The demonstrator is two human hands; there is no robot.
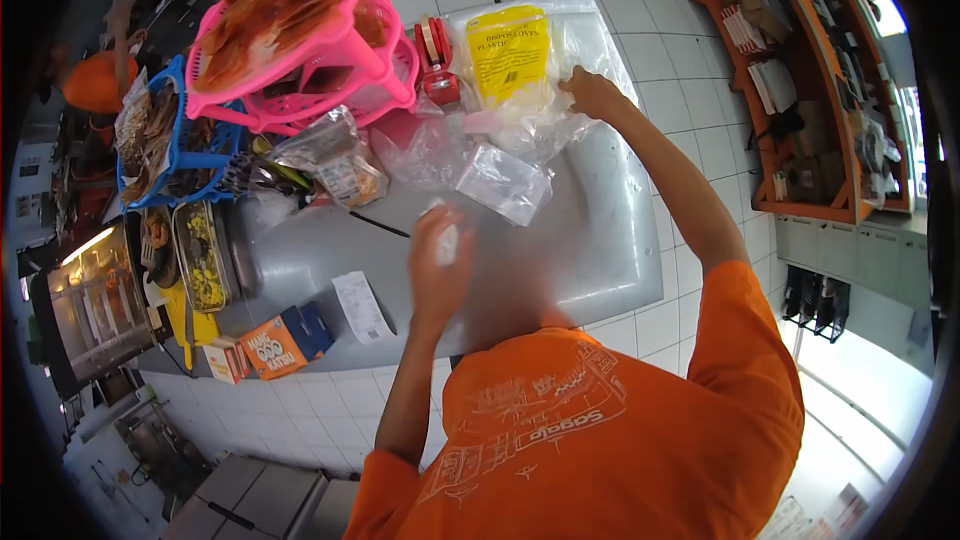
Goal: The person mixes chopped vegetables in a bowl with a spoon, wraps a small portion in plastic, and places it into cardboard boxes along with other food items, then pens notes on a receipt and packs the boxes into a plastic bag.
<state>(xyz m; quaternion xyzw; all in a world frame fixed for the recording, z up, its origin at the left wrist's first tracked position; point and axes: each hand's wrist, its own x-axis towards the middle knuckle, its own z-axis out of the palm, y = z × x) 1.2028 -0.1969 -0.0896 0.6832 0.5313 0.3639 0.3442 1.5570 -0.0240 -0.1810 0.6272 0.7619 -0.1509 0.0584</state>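
Observation:
My left hand (442, 270) is raised over the steel table (300, 247), its fingers closed around a small white item (447, 244) too blurred to name. Out at the table's far right side, my right hand (596, 95) pinches the edge of clear plastic bags (564, 116). Just left of those fingertips lies a yellow-labelled pack of disposable plastic gloves (510, 52). Between the two hands a flat clear plastic packet (504, 184) rests on the steel, beside crumpled clear plastic (424, 150).
A pink basket stack (375, 52) with packed food stands beside a red tape dispenser (436, 64). Further left are a blue basket (176, 157) and a glass tray of yellow food (201, 255). A paper receipt (364, 307) and an orange box (274, 351) lie near the front edge.

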